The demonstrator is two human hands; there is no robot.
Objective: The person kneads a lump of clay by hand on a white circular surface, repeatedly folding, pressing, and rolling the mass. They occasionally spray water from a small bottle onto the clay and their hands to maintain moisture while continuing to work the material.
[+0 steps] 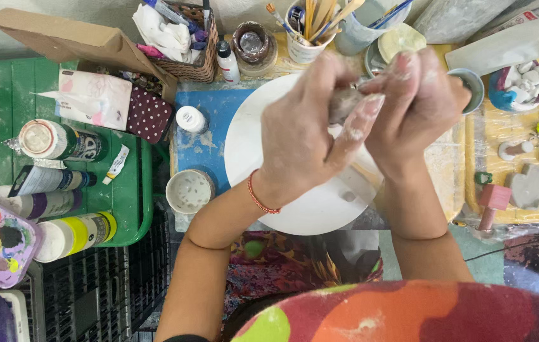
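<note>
A: Two hands meet above the round white board [295, 209] in the head view, pressing a small lump of grey clay [343, 102] between them.

B: So the clay is being kneaded or shaped, I'd judge. How does each grip sit?

A: The left hand [304, 142] curls closed around the lump, thumb laid across it; the right hand [416, 104] folds over from the right, fingers shut on the same piece. Both wrists are bent, forearms rising from the near edge.

B: And next?

A: Likely steady, even squeezing, keeping the lump over the board. The small white bowl [189, 190] sits left on the worktop.
</note>
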